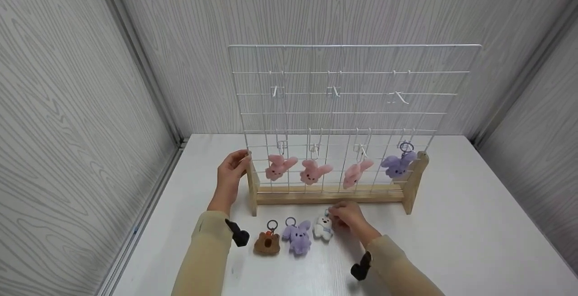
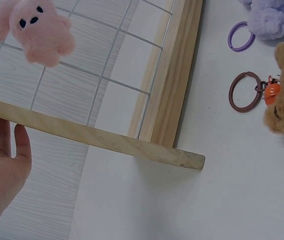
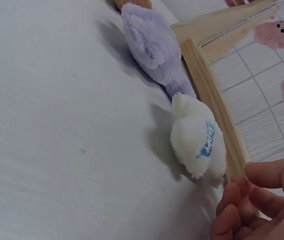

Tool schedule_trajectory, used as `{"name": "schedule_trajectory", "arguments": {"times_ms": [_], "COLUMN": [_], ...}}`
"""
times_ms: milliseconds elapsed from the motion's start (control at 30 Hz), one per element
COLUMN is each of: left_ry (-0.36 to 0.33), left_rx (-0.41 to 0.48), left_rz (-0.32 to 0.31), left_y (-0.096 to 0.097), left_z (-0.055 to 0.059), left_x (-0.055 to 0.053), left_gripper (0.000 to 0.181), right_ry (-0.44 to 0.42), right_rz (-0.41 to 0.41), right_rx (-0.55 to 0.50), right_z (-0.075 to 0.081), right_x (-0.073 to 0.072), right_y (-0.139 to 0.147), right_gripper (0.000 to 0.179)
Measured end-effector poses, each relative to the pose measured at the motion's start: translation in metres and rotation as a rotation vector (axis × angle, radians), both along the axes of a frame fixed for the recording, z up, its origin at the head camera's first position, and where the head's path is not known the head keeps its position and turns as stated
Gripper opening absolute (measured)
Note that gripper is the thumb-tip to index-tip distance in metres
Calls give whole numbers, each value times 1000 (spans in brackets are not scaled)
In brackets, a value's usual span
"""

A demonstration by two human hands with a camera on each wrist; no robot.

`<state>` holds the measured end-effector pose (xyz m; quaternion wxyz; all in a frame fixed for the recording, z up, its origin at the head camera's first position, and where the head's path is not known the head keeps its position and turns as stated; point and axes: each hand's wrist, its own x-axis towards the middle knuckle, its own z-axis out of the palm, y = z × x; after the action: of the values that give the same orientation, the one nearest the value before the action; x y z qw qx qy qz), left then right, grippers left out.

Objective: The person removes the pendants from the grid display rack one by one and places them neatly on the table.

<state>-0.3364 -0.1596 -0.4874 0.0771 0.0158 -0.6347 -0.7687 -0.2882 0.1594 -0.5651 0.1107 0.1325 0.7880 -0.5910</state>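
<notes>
At the rack's left end, my left hand (image 1: 231,173) grips the wooden side upright (image 2: 87,135), with its fingertips against the edge. My right hand (image 1: 350,216) is at the head end of a white plush keychain (image 1: 323,228) lying on the table. Its thumb and fingers pinch at the keychain's ring, mostly hidden behind the fingertips. A blue printed band (image 3: 208,140) shows on the white plush. Left of it lie a purple bunny keychain (image 1: 299,238) and a brown bear keychain (image 1: 267,243), each with its ring toward the rack.
A white wire grid (image 1: 354,45) stands in the wooden base (image 1: 329,197). Three pink bunny keychains (image 1: 311,173) and a purple bunny keychain (image 1: 398,166) hang on its lower hooks. Three upper hooks (image 1: 401,98) hold nothing. Grey wood-grain panels (image 1: 67,106) enclose the white table (image 1: 478,224).
</notes>
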Motion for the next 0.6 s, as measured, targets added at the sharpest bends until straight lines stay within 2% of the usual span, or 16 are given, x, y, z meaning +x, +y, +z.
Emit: {"name": "schedule_trajectory", "arguments": {"times_ms": [333,433,600], "left_ry": [-15,-16,-12], "left_rx": [2,14,8], "left_rz": [-38,-27,-4], "left_y": [0,0,-2], "left_z": [15,10,-1], "left_x": [11,7,0], "left_gripper": [36,36,36], "right_ry": [56,60,16], "right_rz": [134,147,137], "right_rx": [15,10,-83], "right_z": [4,6,8], "right_x": [-2,-4,-7], "right_y": [-2,-4,-8], "right_gripper": [23,25,27]}}
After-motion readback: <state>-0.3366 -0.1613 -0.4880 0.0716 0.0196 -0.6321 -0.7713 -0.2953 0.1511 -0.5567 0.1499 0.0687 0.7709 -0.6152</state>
